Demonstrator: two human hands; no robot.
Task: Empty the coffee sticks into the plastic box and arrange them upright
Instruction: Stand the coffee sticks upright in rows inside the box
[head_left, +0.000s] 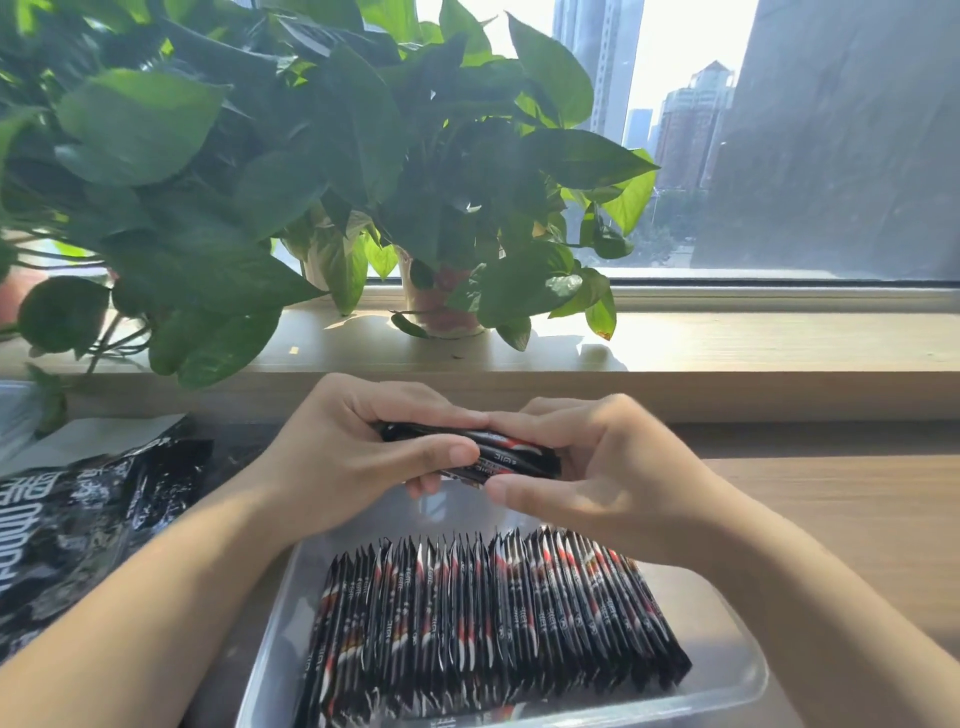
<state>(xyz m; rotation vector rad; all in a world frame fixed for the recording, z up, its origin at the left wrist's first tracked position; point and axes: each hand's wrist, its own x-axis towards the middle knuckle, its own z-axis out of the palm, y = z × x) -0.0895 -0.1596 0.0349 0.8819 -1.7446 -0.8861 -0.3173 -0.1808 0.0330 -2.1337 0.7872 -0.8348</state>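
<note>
Both hands are being held at mid-frame, just above the far end of the plastic box (727, 680). A bundle of coffee sticks (506, 451) is being gripped in the curled left hand (353, 457) and pinched at its other end by the right hand (602, 467). Its long axis is lying nearly level, left to right across the frame, dipping slightly rightward. Squaring-up appears to be in hand; next it probably needs upending beside the row (493, 613) standing in the box.
</note>
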